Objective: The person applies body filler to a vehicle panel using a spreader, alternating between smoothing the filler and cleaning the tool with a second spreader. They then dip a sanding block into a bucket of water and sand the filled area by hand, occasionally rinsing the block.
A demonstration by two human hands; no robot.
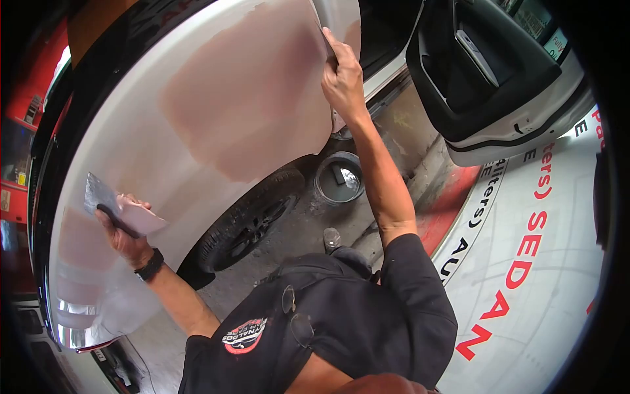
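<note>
My left hand point(130, 244), a dark watch on its wrist, grips a flat grey-and-pink board point(146, 220) with a mottled grey corner. It is in front of the lower left of a white car's body panel point(141, 154). A wide smooth pinkish patch point(230, 92) covers much of that panel, and a fainter one lies near the left hand. My right hand point(344, 80) is up at the panel's far right edge, fingers closed round a thin flat piece point(327, 43) set against the surface. Most of this piece is hidden by the fingers.
Below the panel are the car's tyre point(252, 220) and a bucket point(319, 190) holding liquid and a dark block. An open car door point(485, 79) stands at the upper right. A white banner point(525, 276) with red and black lettering lies on the right. A red cabinet point(18, 164) is at the left.
</note>
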